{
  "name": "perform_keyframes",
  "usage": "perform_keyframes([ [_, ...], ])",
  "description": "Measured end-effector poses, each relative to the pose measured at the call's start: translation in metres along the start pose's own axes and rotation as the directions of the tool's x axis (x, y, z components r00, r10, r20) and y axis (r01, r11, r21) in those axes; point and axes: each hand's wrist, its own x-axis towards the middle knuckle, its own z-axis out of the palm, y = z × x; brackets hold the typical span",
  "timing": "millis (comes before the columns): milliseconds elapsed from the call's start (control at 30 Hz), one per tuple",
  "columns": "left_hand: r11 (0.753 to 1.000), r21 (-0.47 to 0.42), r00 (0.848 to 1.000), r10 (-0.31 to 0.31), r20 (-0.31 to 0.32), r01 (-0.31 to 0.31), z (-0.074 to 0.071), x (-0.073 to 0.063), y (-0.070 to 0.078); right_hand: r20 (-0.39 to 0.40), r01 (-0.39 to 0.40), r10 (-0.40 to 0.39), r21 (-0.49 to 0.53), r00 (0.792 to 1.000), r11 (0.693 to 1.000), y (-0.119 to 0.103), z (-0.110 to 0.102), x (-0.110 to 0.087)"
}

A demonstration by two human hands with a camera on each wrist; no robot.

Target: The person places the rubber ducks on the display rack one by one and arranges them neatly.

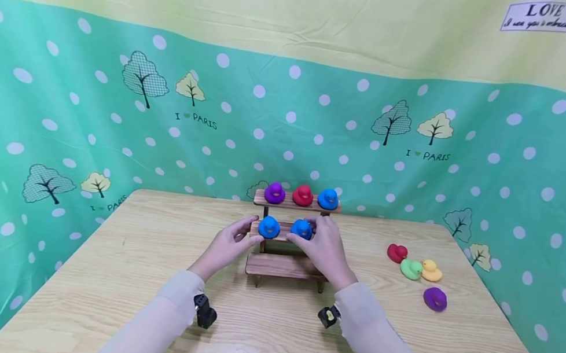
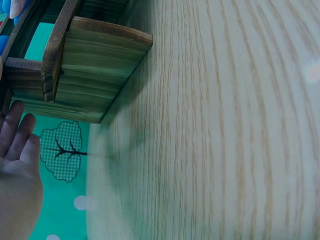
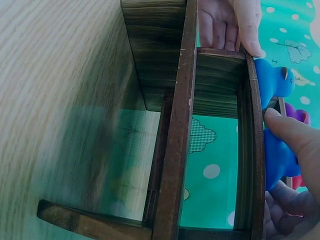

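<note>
A small three-tier wooden shelf (image 1: 283,265) stands on the table. My right hand (image 1: 326,248) grips a blue rubber duck (image 1: 301,228) on the middle tier, thumb in front and fingers behind. In the right wrist view that duck (image 3: 279,159) sits at the tier's edge beside my thumb. Left of it, another blue rubber duck (image 1: 269,227) sits on the same tier. My left hand (image 1: 229,246) is at that tier's left end, its thumb close to this duck. Fairly straight fingers (image 2: 21,132) of it show in the left wrist view.
The top tier carries a purple duck (image 1: 274,193), a red duck (image 1: 303,195) and a blue duck (image 1: 328,198). On the table at right lie a red duck (image 1: 397,253), a green duck (image 1: 411,269), a yellow duck (image 1: 432,270) and a purple duck (image 1: 435,298). A patterned curtain (image 1: 288,130) hangs behind.
</note>
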Motion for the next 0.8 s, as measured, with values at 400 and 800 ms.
perform_keyframes([
  [400, 1.000, 0.000, 1.000, 0.004, 0.017, -0.004, -0.002, -0.015, 0.031, -0.009, -0.009, 0.009, 0.014, 1.000, 1.000, -0.001, 0.001, 0.000],
  [800, 1.000, -0.005, 1.000, 0.022, 0.007, -0.022, -0.001, 0.003, -0.007, 0.022, 0.026, -0.028, 0.057, 0.999, 0.998, 0.002, -0.005, -0.002],
])
